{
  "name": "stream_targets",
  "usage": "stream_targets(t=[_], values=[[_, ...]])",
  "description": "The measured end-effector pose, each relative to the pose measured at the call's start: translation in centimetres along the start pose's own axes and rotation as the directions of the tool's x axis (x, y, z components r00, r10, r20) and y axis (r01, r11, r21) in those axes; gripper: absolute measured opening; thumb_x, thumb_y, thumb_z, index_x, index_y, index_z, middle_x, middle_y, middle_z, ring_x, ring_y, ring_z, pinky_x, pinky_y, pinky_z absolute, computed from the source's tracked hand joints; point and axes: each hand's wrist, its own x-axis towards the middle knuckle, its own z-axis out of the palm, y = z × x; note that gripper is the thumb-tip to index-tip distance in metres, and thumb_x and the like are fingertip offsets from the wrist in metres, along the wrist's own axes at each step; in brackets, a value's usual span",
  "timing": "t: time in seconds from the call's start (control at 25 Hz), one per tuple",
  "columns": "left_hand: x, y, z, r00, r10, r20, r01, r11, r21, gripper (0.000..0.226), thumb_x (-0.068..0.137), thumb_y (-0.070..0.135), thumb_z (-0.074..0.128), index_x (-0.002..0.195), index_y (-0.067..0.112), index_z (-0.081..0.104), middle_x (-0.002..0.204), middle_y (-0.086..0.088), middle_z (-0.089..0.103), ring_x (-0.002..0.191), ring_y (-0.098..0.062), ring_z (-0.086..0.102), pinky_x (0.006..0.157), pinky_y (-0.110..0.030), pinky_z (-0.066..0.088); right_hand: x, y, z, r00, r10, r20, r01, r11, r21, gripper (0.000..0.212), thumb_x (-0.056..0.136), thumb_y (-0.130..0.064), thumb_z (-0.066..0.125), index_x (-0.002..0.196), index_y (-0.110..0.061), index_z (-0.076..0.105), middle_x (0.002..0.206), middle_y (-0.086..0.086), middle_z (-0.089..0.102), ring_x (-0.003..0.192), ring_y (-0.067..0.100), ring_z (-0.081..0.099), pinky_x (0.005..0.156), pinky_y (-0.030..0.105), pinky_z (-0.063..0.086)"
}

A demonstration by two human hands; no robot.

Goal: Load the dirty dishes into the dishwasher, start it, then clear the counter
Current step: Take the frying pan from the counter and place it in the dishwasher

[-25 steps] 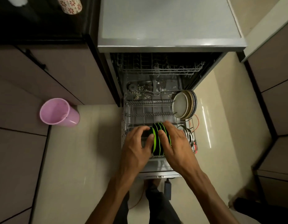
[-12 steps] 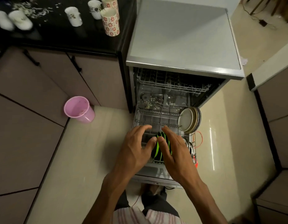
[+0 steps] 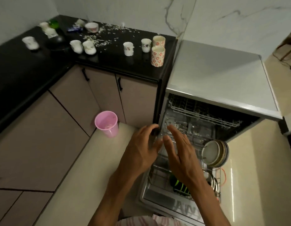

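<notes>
Above the dishwasher's lower rack (image 3: 159,176), left hand (image 3: 141,150) and right hand (image 3: 182,154) hover, each grip apart and empty; green-striped black plates (image 3: 179,186) stand below them.

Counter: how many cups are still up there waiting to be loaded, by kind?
Tall red-flower tumblers: 2
Small white cups: 5
Wide white cup at the back: 1
Total: 8. The blurred white pieces at the back left corner are too unclear to count.
</notes>
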Motion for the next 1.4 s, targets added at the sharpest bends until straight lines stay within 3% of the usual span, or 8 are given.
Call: stream_targets(t=[0.12, 0.32, 0.44, 0.68, 0.96, 1.16, 1.32, 1.4], values=[[-0.4, -2.9, -4.0, 0.996, -0.014, -0.084, 0.013, 1.0, -0.008, 0.052, 0.091, 0.05, 0.054, 0.138, 0.031, 0.045, 0.139, 0.01, 0.05, 0.127, -0.006, 0.045, 0.093, -0.009, 0.032, 1.4, -3.6, 3.4, 0.999, -0.046, -0.013, 0.047, 0.997, 0.056, 0.062, 0.091, -0.071, 0.021, 0.143, -0.038, 0.031, 0.149, -0.015, 0.035, 0.14, 0.001, 0.028, 0.116, 0.044, 0.031], [-1.5, -7.4, -8.9, 0.989, -0.052, -0.137, 0.046, 0.998, -0.048, 0.064, 0.084, 0.059, 0.046, 0.139, 0.027, 0.045, 0.143, 0.004, 0.049, 0.132, -0.012, 0.045, 0.104, -0.024, 0.039, 2.7, -8.3, 8.8, 0.996, -0.088, 0.003, 0.088, 0.993, 0.082, 0.073, 0.091, -0.074, 0.02, 0.146, -0.03, 0.034, 0.149, -0.005, 0.043, 0.139, 0.009, 0.038, 0.112, 0.048, 0.035], [-2.5, -10.3, -11.3, 0.986, -0.067, -0.15, 0.059, 0.997, -0.058, 0.058, 0.088, 0.054, 0.051, 0.138, 0.027, 0.046, 0.144, 0.006, 0.049, 0.133, -0.009, 0.044, 0.107, -0.031, 0.043, 3.1, -10.9, 11.7, 0.997, -0.078, 0.02, 0.076, 0.993, 0.09, 0.075, 0.09, -0.074, 0.022, 0.147, -0.027, 0.036, 0.145, -0.001, 0.048, 0.133, 0.015, 0.045, 0.108, 0.051, 0.039], [-3.5, -14.7, -15.2, 0.965, -0.085, -0.248, 0.081, 0.996, -0.023, 0.049, 0.092, 0.047, 0.057, 0.137, 0.029, 0.047, 0.143, 0.009, 0.048, 0.13, -0.005, 0.045, 0.102, -0.021, 0.043, 4.5, -14.6, 15.7, 0.991, -0.111, 0.077, 0.106, 0.992, 0.067, 0.07, 0.091, -0.076, 0.021, 0.145, -0.034, 0.036, 0.139, -0.002, 0.052, 0.116, 0.026, 0.058, 0.102, 0.055, 0.042], [-1.3, -16.8, -17.3, 0.941, -0.149, -0.303, 0.146, 0.989, -0.033, 0.05, 0.091, 0.051, 0.058, 0.136, 0.036, 0.045, 0.143, 0.011, 0.048, 0.131, -0.006, 0.045, 0.103, -0.034, 0.048, 8.2, -15.7, 17.8, 0.975, -0.183, 0.124, 0.174, 0.981, 0.084, 0.072, 0.09, -0.075, 0.023, 0.146, -0.031, 0.037, 0.148, -0.006, 0.044, 0.136, 0.005, 0.038, 0.111, 0.049, 0.037], [1.7, -16.9, -18.7, 0.927, -0.193, -0.322, 0.191, 0.981, -0.037, 0.052, 0.089, 0.055, 0.056, 0.136, 0.034, 0.046, 0.136, 0.013, 0.052, 0.124, -0.004, 0.05, 0.097, -0.021, 0.048, 12.5, -16.1, 17.7, 0.964, -0.2, 0.178, 0.188, 0.979, 0.08, 0.074, 0.089, -0.073, 0.022, 0.147, -0.029, 0.034, 0.153, -0.005, 0.038, 0.139, -0.002, 0.027, 0.119, 0.029, 0.017], [4.5, -16.7, -19.9, 0.917, -0.214, -0.335, 0.201, 0.977, -0.074, 0.051, 0.088, 0.053, 0.057, 0.134, 0.033, 0.049, 0.134, 0.014, 0.053, 0.12, -0.001, 0.051, 0.087, -0.003, 0.041, 15.1, -16.0, 17.3, 0.953, -0.219, 0.21, 0.201, 0.974, 0.103, 0.072, 0.089, -0.072, 0.023, 0.147, -0.03, 0.033, 0.152, -0.003, 0.039, 0.138, 0.004, 0.032, 0.117, 0.041, 0.03], [5.5, -16.9, -20.2, 0.912, -0.22, -0.347, 0.205, 0.976, -0.079, 0.046, 0.09, 0.045, 0.059, 0.133, 0.032, 0.049, 0.133, 0.014, 0.053, 0.118, 0.002, 0.049, 0.082, 0.004, 0.036, 16.2, -15.8, 17.4, 0.947, -0.226, 0.229, 0.207, 0.973, 0.106, 0.064, 0.089, -0.071, 0.024, 0.143, -0.037, 0.031, 0.15, -0.004, 0.042, 0.134, 0.002, 0.036, 0.114, 0.036, 0.033]])
